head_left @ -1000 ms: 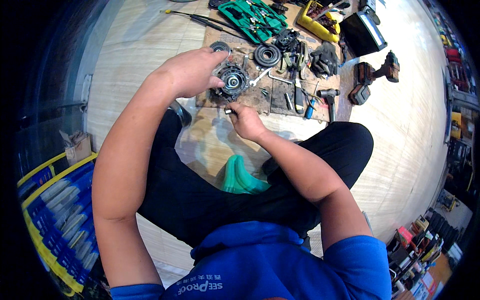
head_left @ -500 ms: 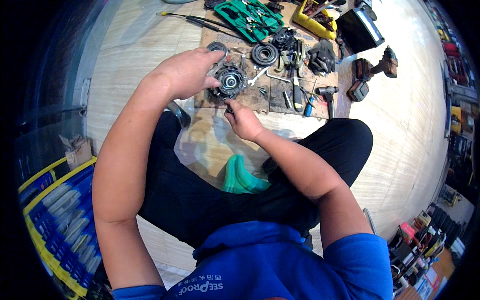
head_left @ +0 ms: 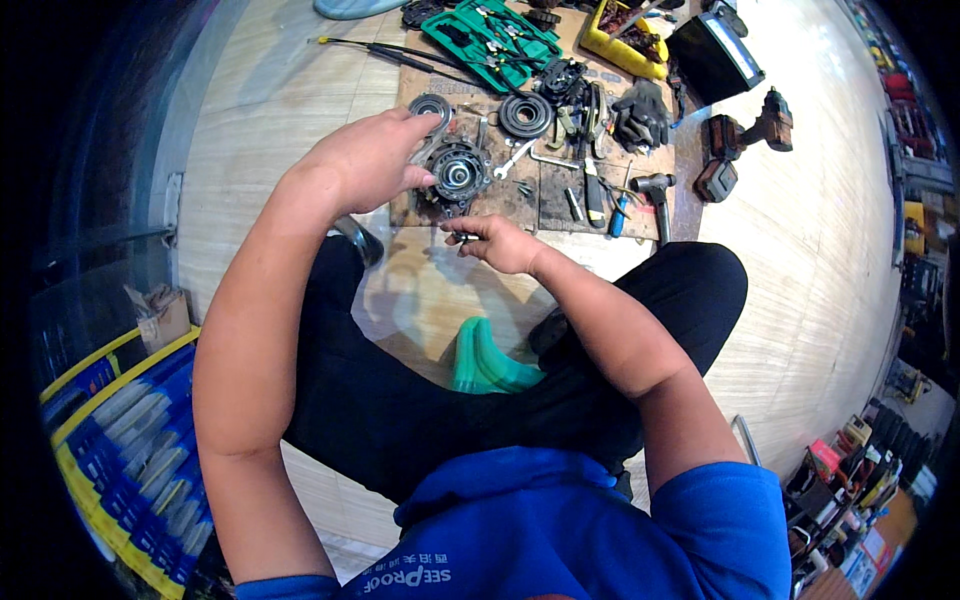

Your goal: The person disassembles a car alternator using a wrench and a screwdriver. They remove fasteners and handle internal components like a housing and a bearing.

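Observation:
A round metal housing (head_left: 459, 178) with concentric rings at its centre lies on the brown cardboard mat (head_left: 515, 205). A ring-shaped end (head_left: 431, 107) sticks out on its far left side. My left hand (head_left: 375, 160) is closed on the housing's left side, fingertips at that ring and thumb near the centre rings. Just off the near edge, my right hand (head_left: 505, 245) holds a small dark piece (head_left: 462, 238) with a metallic glint between curled fingers; its kind is too small to make out. The index finger points toward the housing.
Right of the housing lie a spanner (head_left: 514, 160), a pulley-like black ring (head_left: 525, 115), a blue-handled screwdriver (head_left: 619, 215), a hammer (head_left: 656, 190) and black gloves (head_left: 642, 112). Farther off are a green tool case (head_left: 490, 42), a yellow tray (head_left: 622, 45) and a cordless impact wrench (head_left: 770, 128).
My right hand has drawn back from the housing's near edge toward me, with its index finger straighter and the small dark piece in its fingers. My left hand keeps its hold on the housing.

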Demonstrator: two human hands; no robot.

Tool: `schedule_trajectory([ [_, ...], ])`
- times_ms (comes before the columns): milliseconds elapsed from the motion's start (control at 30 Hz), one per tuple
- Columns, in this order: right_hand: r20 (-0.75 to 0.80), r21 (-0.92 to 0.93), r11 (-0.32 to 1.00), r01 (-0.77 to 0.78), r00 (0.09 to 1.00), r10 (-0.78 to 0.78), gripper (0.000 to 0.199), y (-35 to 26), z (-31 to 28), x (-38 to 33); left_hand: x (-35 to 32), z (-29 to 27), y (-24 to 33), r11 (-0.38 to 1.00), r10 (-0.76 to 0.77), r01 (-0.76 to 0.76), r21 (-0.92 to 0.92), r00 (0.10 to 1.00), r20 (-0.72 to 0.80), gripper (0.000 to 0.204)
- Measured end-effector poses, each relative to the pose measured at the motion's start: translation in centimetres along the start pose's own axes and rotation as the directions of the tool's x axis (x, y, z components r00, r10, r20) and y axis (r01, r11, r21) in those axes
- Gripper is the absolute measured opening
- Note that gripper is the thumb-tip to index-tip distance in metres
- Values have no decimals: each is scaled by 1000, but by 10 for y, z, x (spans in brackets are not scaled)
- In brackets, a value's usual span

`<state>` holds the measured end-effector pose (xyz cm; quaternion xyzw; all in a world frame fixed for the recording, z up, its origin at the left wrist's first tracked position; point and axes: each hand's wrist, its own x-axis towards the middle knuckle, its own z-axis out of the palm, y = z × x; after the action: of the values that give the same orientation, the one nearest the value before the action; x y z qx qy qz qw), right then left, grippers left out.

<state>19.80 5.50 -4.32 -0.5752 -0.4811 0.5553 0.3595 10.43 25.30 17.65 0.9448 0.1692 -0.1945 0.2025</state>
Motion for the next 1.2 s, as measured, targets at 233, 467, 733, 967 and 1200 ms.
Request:
schedule_trajectory([
  [233, 153, 658, 715, -236, 972, 179, 39, 1, -7, 9, 4, 2, 6, 1000, -4, 4, -14, 1000, -2, 65],
  [467, -65, 701, 702, -127, 968, 241, 25, -1, 25, 11, 7, 2, 7, 1000, 17, -17, -18, 1000, -1, 65],
  [733, -287, 68, 983, -170, 940, 183, 25, -13, 27, 12, 9, 5, 8, 999, 36, -36, -6, 998, -47, 65],
  [967, -369, -415, 873, -255, 925, 94, 21, -31, 30, 7, 7, -6, 19, 1000, 6, -6, -4, 1000, -3, 66],
  [1200, -286, -588, 785, -197, 958, 27, 19, -34, 31, 2, 6, -5, 10, 1000, 6, -6, -14, 999, -43, 65],
])
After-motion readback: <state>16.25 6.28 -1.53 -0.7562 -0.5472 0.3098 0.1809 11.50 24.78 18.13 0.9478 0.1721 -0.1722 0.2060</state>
